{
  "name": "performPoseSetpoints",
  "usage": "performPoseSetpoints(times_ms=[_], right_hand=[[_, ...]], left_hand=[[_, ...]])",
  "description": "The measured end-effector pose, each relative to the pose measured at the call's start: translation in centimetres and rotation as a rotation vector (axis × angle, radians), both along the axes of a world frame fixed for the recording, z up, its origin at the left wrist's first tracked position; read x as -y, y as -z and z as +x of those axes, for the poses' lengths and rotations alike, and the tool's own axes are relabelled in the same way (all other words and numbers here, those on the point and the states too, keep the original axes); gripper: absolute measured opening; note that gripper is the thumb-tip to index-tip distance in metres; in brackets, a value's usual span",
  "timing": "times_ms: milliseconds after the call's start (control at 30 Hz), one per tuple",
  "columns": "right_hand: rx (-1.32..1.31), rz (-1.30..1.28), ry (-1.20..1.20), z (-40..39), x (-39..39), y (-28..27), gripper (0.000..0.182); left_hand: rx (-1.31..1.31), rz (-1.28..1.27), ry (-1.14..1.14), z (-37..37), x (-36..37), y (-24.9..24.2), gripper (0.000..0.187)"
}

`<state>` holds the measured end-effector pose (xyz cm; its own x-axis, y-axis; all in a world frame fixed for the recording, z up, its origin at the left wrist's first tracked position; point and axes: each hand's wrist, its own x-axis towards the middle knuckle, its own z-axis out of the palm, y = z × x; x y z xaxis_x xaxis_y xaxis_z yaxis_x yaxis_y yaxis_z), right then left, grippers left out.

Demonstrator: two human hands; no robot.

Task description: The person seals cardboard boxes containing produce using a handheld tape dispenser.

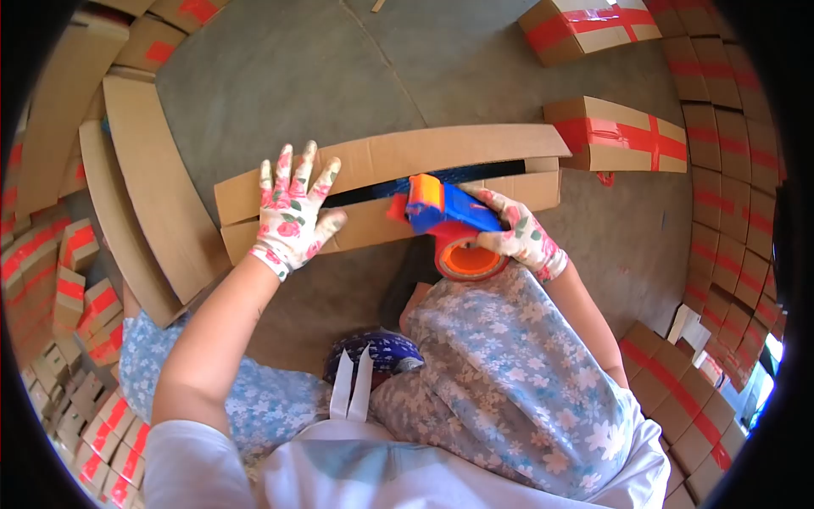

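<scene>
A long cardboard box [407, 157] lies across the floor in front of me, its two top flaps nearly meeting over a dark gap where something blue and black shows. My left hand [291, 212], in a floral glove, rests on the left part of the flaps with fingers spread. My right hand [521, 233], gloved the same way, grips a blue and orange tape dispenser [445, 212] loaded with a roll of red tape [471, 260]. The dispenser's head is over the near flap, right of the box's middle.
Another open cardboard box [148, 187] stands at my left. Two boxes sealed with red tape, one nearer [619, 136] and one farther [589, 30], sit at the right. Stacks of taped cartons [716, 153] line both sides. Grey concrete floor [280, 68] extends ahead.
</scene>
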<state>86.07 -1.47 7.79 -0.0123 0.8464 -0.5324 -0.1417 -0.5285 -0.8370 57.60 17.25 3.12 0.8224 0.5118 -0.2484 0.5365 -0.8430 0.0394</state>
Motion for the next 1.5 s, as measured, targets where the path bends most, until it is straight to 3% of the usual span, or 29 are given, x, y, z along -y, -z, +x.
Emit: performPoseSetpoints(times_ms=[67,133,167,233,267,300,367,467,567,633,667,700,767,833,933,1000,1100,1167,1200,1233,1267,1433,1500], right_hand=[[0.055,0.046,-0.021,-0.7,-0.3,-2.2,0.070],[0.139,0.197,0.041,-0.4,-1.4,-3.4,0.076],[0.291,0.206,0.096,-1.1,-3.0,-5.4,0.076],[0.979,0.538,-0.070,-0.5,-6.3,-5.5,0.076],[0.926,0.471,-0.193,0.1,-6.8,-3.8,0.075],[0.937,0.576,-0.263,-0.1,-7.3,-1.9,0.075],[1.000,0.554,-0.287,0.0,-7.0,-1.7,0.076],[0.892,0.467,-0.222,0.2,-7.2,-1.3,0.077],[0.977,0.469,-0.301,0.5,-7.9,-1.5,0.077],[0.746,0.331,-0.146,0.8,-9.8,-1.1,0.074],[0.299,0.306,0.001,0.3,-11.8,-1.5,0.074],[0.058,0.250,0.055,-0.4,-13.7,-0.7,0.074],[-0.048,0.212,0.113,-2.8,-16.8,1.4,0.072],[-0.061,0.160,-0.035,-4.1,-18.6,3.2,0.071],[-0.010,0.231,-0.086,-4.6,-18.7,2.7,0.072],[-0.068,0.133,-0.062,-5.4,-18.8,1.7,0.073],[0.132,0.260,-0.142,-7.8,-18.2,0.4,0.078],[0.631,0.742,-0.535,-9.6,-18.3,-1.2,0.079],[0.694,0.865,-0.549,-10.6,-18.1,-1.1,0.081],[0.840,0.883,-0.643,-10.6,-17.7,-0.3,0.084],[0.845,0.846,-0.641,-10.6,-17.5,-0.2,0.086],[0.937,0.763,-0.675,-10.6,-17.0,0.3,0.087],[0.935,0.802,-0.598,-10.8,-16.5,1.2,0.089]], left_hand=[[-0.067,-0.165,-0.002,-0.3,0.0,-1.1,0.095],[-0.029,-0.139,-0.002,-0.5,0.1,-0.4,0.096],[0.001,-0.119,0.015,-0.9,0.2,0.0,0.096],[0.020,-0.093,-0.009,-1.2,0.7,0.5,0.093],[0.085,-0.070,-0.003,-1.6,0.9,0.8,0.091],[0.153,-0.042,0.002,-2.0,0.8,0.8,0.090],[0.045,-0.132,-0.188,-4.3,1.2,-0.9,0.100],[-0.040,-0.079,-0.197,-9.5,1.2,-0.9,0.107],[0.131,-0.080,-0.245,-9.9,-1.2,-0.6,0.109],[0.166,-0.067,-0.243,-9.3,-2.0,-0.4,0.109],[0.205,-0.059,-0.220,-8.9,-2.3,-0.3,0.108],[0.204,-0.066,-0.227,-8.5,-2.5,-0.4,0.108],[0.180,-0.092,-0.244,-7.6,-2.8,-0.7,0.108],[0.129,-0.104,-0.279,-7.0,-2.8,-0.7,0.108],[0.139,-0.104,-0.316,-7.2,-2.9,-0.1,0.108],[0.092,-0.126,-0.355,-7.2,-2.7,0.1,0.107],[0.101,-0.183,-0.390,-7.4,-3.1,0.0,0.106],[0.130,-0.255,-0.401,-7.6,-2.9,0.7,0.105],[0.146,-0.215,-0.370,-7.5,-3.0,1.8,0.104],[0.163,-0.175,-0.337,-7.5,-2.9,2.5,0.103],[0.188,-0.138,-0.359,-7.6,-2.8,1.8,0.083],[0.382,-0.180,-0.483,-8.3,-0.6,-0.6,0.064],[1.101,-0.852,-1.242,-9.4,1.0,-0.4,0.046]])
